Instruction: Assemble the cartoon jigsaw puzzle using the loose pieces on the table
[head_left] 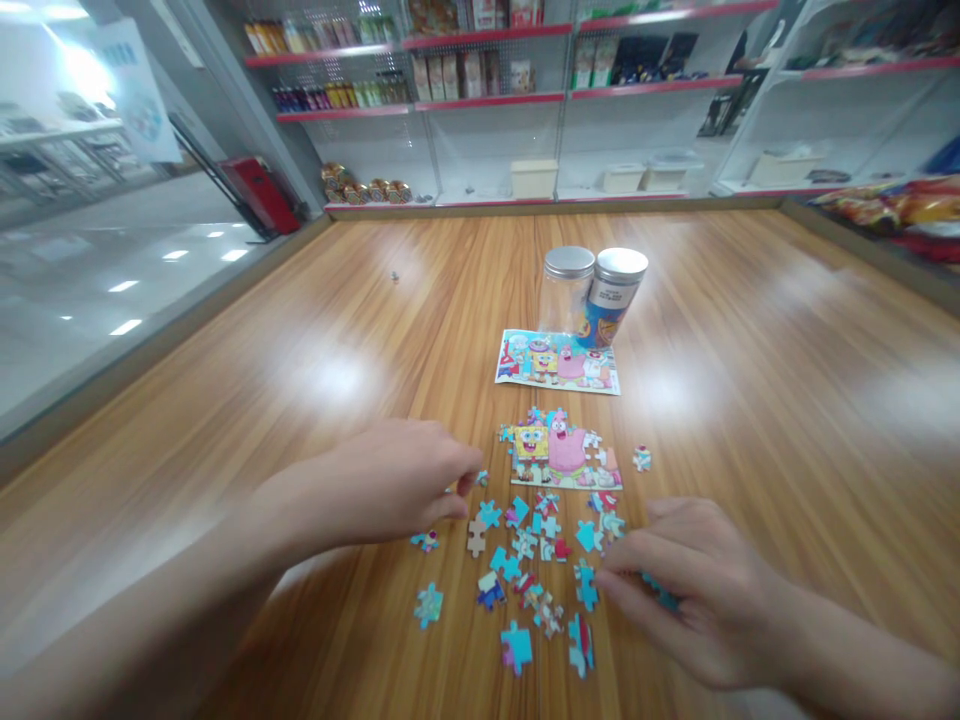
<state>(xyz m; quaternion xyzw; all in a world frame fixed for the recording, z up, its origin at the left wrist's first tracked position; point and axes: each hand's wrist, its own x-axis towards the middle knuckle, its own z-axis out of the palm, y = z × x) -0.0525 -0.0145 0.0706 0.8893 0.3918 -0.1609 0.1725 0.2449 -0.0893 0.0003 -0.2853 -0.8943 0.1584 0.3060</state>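
A partly assembled jigsaw [566,455] with a yellow and a pink cartoon figure lies on the wooden table. Several loose pieces [525,543], many of them light blue, are spread just below it. My left hand [420,478] is left of the jigsaw, its fingers curled together beside a small piece; what they hold, if anything, is hidden. My right hand [675,585] is over the right edge of the loose pieces, thumb and fingertips pinched close to a blue piece [586,585]. Whether something is between them cannot be made out. Above the jigsaw lies a printed picture sheet [556,362].
Behind the sheet stand a clear jar [568,290] and a printed can [613,295], both with silvery tops. One piece [642,458] lies apart on the right. Shelves [487,100] run behind the table, and snack bags [900,210] sit at the right.
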